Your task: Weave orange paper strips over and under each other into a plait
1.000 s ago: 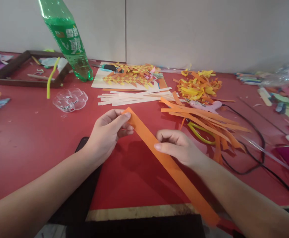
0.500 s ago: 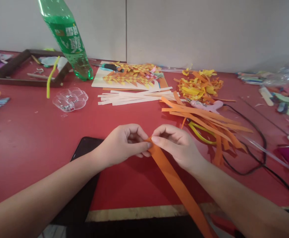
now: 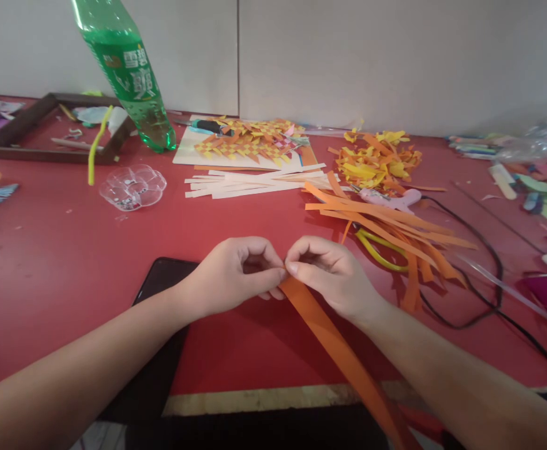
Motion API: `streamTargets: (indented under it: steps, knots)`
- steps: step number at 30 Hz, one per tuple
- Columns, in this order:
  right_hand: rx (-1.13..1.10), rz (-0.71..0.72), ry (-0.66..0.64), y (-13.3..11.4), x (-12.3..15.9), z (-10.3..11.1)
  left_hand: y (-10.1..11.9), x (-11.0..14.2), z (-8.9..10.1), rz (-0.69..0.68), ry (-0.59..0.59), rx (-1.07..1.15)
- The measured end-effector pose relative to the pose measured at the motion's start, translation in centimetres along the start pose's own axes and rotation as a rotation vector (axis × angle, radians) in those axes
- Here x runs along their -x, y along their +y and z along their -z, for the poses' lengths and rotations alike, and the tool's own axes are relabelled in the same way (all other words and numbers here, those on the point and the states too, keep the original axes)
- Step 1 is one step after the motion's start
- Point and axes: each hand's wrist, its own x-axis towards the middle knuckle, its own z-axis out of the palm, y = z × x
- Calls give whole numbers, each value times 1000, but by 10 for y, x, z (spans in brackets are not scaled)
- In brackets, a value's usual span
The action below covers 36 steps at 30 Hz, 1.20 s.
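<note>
An orange paper strip runs from my fingertips down over the table's front edge. My left hand pinches its upper end between thumb and fingers. Right beside it, my right hand pinches the same end, the two thumbs nearly touching. The very tip of the strip is hidden by the fingers. Under my left forearm lies a black phone. Beyond my right hand is a loose bundle of orange strips, lying over yellow-handled scissors.
White strips lie mid-table, before woven orange-and-yellow pieces. A heap of folded paper and a pink glue gun with a black cable stand right. Left are a green bottle, a clear flower-shaped dish and a dark frame.
Both hands keep their hold on the strip's end. My fingertips have drawn slightly closer together and now cover more of its tip.
</note>
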Motion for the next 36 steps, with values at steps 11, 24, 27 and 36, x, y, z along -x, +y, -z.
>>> streamTargets:
  steps: [11, 24, 27, 36]
  knots:
    - [-98, -34, 39, 5, -1, -1, 0, 1, 2, -92, 54, 26]
    - [-76, -19, 77, 2, 1, -2, 1, 2, 1, -119, 49, 53]
    - [-93, -20, 78, 2, 0, -1, 1, 2, 1, -154, 89, 87]
    - [-262, -67, 64, 8, 2, -1, 4, 3, 3, -127, 64, 46]
